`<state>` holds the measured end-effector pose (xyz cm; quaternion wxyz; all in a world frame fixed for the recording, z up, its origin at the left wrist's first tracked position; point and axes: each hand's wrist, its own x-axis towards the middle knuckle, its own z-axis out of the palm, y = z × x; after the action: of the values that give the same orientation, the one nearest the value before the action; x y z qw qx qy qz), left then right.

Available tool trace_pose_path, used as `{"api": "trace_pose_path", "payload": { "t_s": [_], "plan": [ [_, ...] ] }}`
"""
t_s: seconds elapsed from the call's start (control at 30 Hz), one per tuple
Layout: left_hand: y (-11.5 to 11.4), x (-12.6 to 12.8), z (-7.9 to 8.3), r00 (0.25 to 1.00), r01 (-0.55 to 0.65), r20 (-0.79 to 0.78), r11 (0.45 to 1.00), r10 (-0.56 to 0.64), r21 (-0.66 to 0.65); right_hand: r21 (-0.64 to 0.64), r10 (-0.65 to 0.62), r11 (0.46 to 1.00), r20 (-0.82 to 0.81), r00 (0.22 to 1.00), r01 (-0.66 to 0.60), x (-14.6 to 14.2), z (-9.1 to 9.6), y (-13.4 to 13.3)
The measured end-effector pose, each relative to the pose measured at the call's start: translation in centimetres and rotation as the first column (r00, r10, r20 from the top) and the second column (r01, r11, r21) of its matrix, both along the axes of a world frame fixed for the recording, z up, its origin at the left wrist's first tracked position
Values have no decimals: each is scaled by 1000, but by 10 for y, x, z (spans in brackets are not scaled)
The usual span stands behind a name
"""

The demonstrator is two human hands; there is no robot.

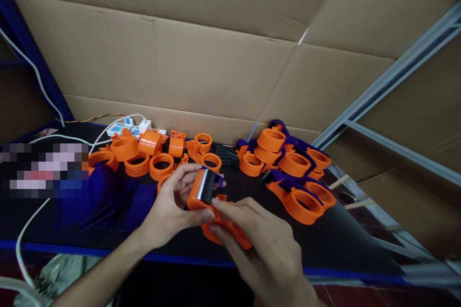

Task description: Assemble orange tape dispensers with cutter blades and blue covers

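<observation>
Both my hands hold one orange tape dispenser over the near edge of the black table. My left hand grips its front end, where a dark serrated blade plate and a small blue part sit. My right hand is closed over the orange body and handle from the right, thumb and forefinger pinching close to the blade plate. Most of the dispenser's body is hidden under my right fingers.
Loose orange rings and parts lie at the back left. A heap of assembled orange and blue dispensers lies at the right. Blue flat parts are stacked at the left, near a white power strip and cables. Cardboard walls stand behind.
</observation>
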<state>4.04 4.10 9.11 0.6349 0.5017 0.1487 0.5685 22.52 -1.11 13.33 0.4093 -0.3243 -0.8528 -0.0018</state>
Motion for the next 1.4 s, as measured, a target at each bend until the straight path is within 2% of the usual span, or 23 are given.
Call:
{"api": "trace_pose_path", "payload": {
  "t_s": [0.1,0.23,0.33,0.4,0.47,0.53,0.6,0.63,0.67,0.7,0.77,0.87,0.93,1.03,1.1,1.17,1.23,1.27,1.3,1.37,1.4],
  "plan": [
    [4,-4,-3,998,56,27,997,-57,43,49,52,997,-8,999,-52,-5,1,1],
    [2,-10,-4,999,13,29,997,-15,74,35,107,994,-59,993,-105,-10,4,0],
    [0,-13,0,1000,12,18,995,-14,99,-93,150,981,-204,968,-171,-10,8,3],
    [1,-14,1,996,46,73,996,-52,83,-226,133,947,-380,916,-231,-8,10,9],
    [4,-15,1,986,73,151,997,-73,6,-359,67,871,-590,805,-335,-8,10,19],
    [8,-15,-2,979,82,196,992,-61,-100,-460,-16,737,-744,668,-495,-13,7,31],
    [9,-15,-5,973,100,224,980,-59,-174,-494,-77,600,-819,569,-630,-21,1,42],
    [10,-15,-5,968,125,239,971,-75,-203,-496,-98,568,-833,544,-657,-26,-3,46],
    [9,-16,-4,963,149,256,962,-89,-230,-498,-115,564,-837,535,-658,-31,-7,49],
    [9,-17,-3,960,158,268,953,-86,-260,-502,-123,585,-831,542,-637,-35,-10,51],
    [8,-19,1,959,132,281,938,-39,-321,-499,-121,687,-796,593,-529,-41,-14,52],
    [5,-23,8,958,126,287,926,-20,-355,-393,-134,895,-688,713,-210,-43,-15,54],
    [5,-26,11,954,180,287,923,-80,-341,-289,-162,957,-616,771,-30,-43,-16,56],
    [8,-35,17,950,167,307,929,-61,-331,-232,-189,971,-586,788,61,-46,-22,59],
    [13,-45,22,935,79,351,937,48,-339,-215,-207,972,-618,758,90,-50,-31,57],
    [18,-57,27,897,-33,407,945,172,-326,-206,-203,974,-581,788,99,-56,-42,50],
    [22,-68,31,870,-99,432,942,238,-319,-180,-114,983,-377,919,48,-67,-55,40],
    [24,-72,33,849,-126,460,944,261,-305,-162,-40,987,-217,975,4,-73,-61,35],
    [25,-75,35,830,-135,487,946,271,-296,-144,43,988,-43,998,-49,-81,-68,29],
    [25,-80,37,798,-132,536,948,275,-290,-115,154,985,251,956,-129,-97,-79,21],
    [25,-80,38,789,-119,552,948,270,-294,-102,168,985,354,920,-140,-105,-85,18]
  ]
}}
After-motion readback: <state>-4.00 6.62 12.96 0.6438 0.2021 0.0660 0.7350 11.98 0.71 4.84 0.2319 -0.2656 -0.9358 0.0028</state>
